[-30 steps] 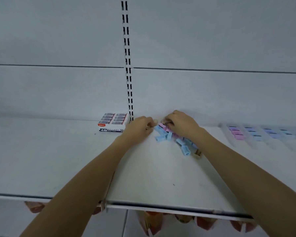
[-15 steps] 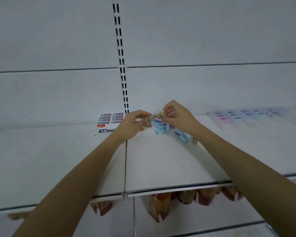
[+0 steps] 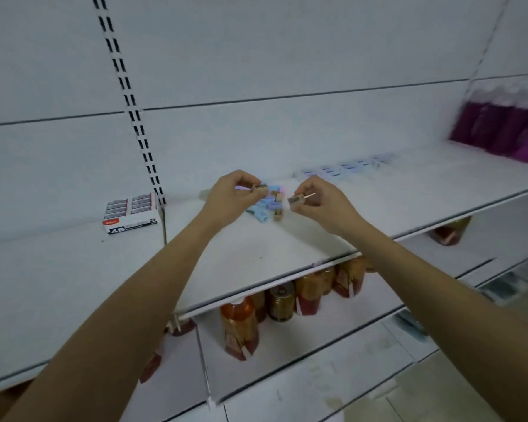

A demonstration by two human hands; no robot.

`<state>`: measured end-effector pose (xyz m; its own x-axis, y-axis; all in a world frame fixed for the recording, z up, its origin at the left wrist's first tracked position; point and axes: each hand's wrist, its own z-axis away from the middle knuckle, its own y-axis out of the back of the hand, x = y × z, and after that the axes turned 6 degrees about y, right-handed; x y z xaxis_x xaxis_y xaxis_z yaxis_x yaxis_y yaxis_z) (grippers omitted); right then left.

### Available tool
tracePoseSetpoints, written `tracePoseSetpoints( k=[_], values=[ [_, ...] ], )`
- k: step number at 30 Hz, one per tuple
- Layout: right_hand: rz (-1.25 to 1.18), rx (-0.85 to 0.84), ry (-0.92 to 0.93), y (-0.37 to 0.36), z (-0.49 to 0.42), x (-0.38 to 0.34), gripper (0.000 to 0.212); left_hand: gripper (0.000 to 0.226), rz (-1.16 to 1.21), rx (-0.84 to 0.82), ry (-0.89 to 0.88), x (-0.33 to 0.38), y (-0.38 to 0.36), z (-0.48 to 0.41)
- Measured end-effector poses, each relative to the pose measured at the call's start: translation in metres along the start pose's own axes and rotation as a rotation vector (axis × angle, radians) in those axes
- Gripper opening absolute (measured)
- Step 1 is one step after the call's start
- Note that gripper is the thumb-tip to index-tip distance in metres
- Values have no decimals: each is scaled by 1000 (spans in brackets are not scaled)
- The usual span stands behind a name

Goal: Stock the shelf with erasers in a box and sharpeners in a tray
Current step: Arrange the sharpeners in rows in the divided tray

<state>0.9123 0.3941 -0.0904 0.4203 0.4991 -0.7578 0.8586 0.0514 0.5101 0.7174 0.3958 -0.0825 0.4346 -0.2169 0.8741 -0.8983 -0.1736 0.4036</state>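
The shelf (image 3: 256, 254) is bearing everything, and the pile (image 3: 267, 205) of loose sharpeners is lying near its back wall. The tray (image 3: 342, 169) is sitting to the right of the pile and a little behind it. It is blurred, with rows of pale blue pieces showing in it (how many slots are waiting empty I cannot tell). The box (image 3: 131, 214) is standing well to the left of the pile, its top open and two columns of erasers (image 3: 116, 208) showing packed inside, so that half of the job is looking done. The left hand (image 3: 229, 196) is hovering just left of the pile, thumb and fingertips pinching one tan sharpener (image 3: 260, 187). The right hand (image 3: 320, 202) is hovering just right of the pile, pinching a second sharpener (image 3: 296, 198) the same way. Neither hand is touching the shelf. By my judgement the sharpener half is running about midway: some are sitting in the tray, two are being held, and a cluster of blue and tan ones is waiting in the pile. What is remaining is carrying these two over to the tray, then emptying the pile into it.
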Motion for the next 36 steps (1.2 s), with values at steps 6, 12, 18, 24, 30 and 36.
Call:
tracePoseSetpoints(
  k=[6, 12, 18, 24, 30, 36],
  values=[
    [52, 44, -46, 58, 19, 32, 22, 21, -11, 30, -23, 29, -64, -14],
    [156, -20, -2, 124, 27, 87, 17, 10, -39, 130, 7, 50, -142, -26],
    [131, -54, 71, 178, 27, 136, 3, 21, -312, 158, -32, 69, -211, -28],
    [122, -39, 49, 202, 17, 157, 7, 22, -535, 84, -52, 70, -234, -37],
    [107, -36, 40, 211, -7, 172, 6, 25, -648, 86, -85, 70, -234, -67],
    [152, 24, 27, 218, -34, 185, 13, 19, -612, 36, -91, 66, -236, -108]
  ],
)
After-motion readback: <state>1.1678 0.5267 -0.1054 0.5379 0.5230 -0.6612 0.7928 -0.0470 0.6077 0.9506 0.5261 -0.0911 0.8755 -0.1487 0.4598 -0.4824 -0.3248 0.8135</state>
